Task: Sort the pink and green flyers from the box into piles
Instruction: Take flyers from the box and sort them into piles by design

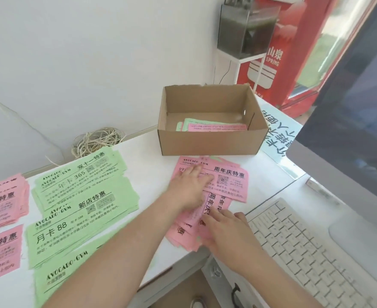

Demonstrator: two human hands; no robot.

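Head view: left hand (188, 185) and right hand (226, 232) press flat, fingers straight, on a loose spread of pink flyers (229, 181) lying just before the box (207, 142), its near end close to the desk (152, 156) front edge. Keyboard (312, 252) crowds the right; bare desk separates the green piles (83, 196) to the left

A small office or front-desk area: a white desk (148, 150) holds a computer monitor (349, 121), a pale keyboard (312, 254) and stacked flyers (83, 190) printed "AVOCADO·GYM". A red drinks cooler (294, 54) marked "SPRING" stands beyond, beside a plain white wall (94, 52).
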